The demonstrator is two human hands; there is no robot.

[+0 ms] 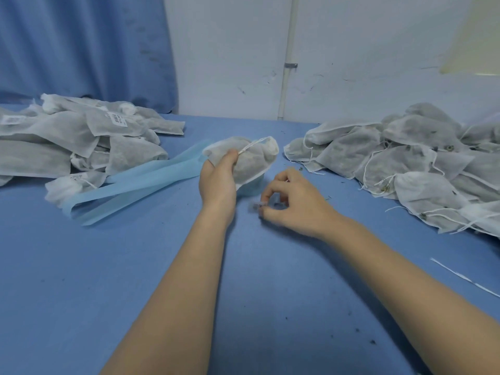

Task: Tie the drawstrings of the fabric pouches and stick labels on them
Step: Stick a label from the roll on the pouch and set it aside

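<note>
My left hand (217, 180) grips a filled white fabric pouch (253, 158) just above the blue table, its drawstring (255, 144) lying across the top. Below and to the right of it, my right hand (293, 201) pinches a small blurred label (255, 207) between thumb and fingertips. A roll of pale blue backing (250, 189) sits under the pouch, and its long strip (130, 185) trails off to the left.
A heap of labelled pouches (75, 142) lies at the back left. A heap of pouches with loose drawstrings (405, 161) fills the right side. A thin white strip (465, 277) lies near the right edge. Dark crumbs dot the blue table (81, 280).
</note>
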